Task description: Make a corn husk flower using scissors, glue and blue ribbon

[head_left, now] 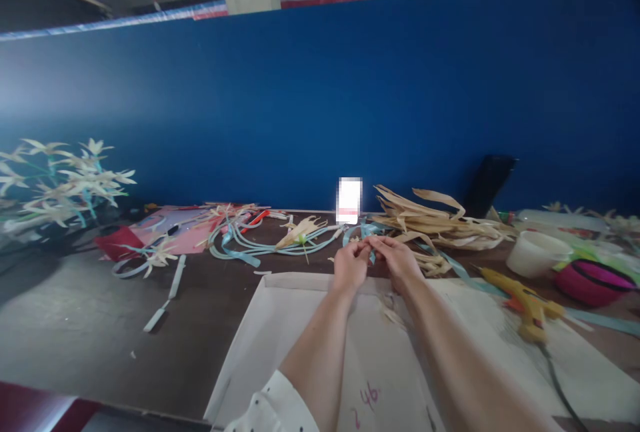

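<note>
My left hand (351, 264) and my right hand (400, 261) meet fingertip to fingertip above the far edge of a shallow white cardboard tray (285, 319). Both are closed in a pinch. Something small and pale sits between the fingers, mostly hidden, so its kind cannot be made out. A light blue ribbon (369, 227) shows just behind the fingers. To the right of my right hand lies a pile of dried tan husk strips (435, 225). A dried husk flower (300, 232) rests on a coiled pale blue cable to the left.
A yellow glue gun (533, 305) with a cord lies on white board at the right, near a white cup (535, 253) and a pink pouch (595, 283). A lit phone (349, 202) stands behind my hands. Husk flowers (75, 179) stand far left; a blue partition (310, 105) closes the back.
</note>
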Action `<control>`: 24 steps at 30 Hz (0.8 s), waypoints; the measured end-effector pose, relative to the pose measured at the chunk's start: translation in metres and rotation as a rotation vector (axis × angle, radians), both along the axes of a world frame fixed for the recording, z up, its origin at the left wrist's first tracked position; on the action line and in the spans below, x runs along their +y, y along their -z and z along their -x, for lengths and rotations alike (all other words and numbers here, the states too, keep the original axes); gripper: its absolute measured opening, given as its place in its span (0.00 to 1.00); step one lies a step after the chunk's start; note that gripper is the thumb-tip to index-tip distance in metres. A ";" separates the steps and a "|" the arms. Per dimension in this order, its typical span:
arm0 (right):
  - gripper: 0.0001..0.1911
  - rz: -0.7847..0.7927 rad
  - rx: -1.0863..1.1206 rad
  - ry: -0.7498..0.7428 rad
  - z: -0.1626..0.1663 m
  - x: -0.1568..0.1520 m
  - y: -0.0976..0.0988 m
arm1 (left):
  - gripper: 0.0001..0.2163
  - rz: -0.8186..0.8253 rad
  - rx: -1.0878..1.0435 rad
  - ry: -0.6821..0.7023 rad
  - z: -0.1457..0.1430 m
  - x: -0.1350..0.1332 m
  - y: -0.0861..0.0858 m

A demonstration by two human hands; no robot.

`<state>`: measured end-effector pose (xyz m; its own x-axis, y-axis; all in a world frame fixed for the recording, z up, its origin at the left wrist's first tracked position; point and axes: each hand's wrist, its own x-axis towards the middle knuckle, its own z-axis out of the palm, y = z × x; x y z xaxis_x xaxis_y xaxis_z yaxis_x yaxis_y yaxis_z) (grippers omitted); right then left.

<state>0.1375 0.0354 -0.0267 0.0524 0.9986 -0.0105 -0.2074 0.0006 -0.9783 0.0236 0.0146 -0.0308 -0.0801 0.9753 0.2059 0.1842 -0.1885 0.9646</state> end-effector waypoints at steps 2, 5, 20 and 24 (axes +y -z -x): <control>0.19 0.013 0.041 -0.006 -0.001 0.000 -0.001 | 0.11 -0.005 -0.002 0.021 -0.001 0.002 0.002; 0.18 0.019 0.071 -0.018 -0.002 0.000 -0.001 | 0.11 -0.009 0.002 0.042 -0.001 0.004 0.006; 0.18 -0.012 -0.017 0.025 0.000 0.000 -0.002 | 0.14 -0.005 0.090 0.047 -0.001 0.007 0.010; 0.17 -0.015 0.002 0.035 -0.001 0.001 -0.001 | 0.13 0.011 0.079 0.058 -0.001 0.007 0.008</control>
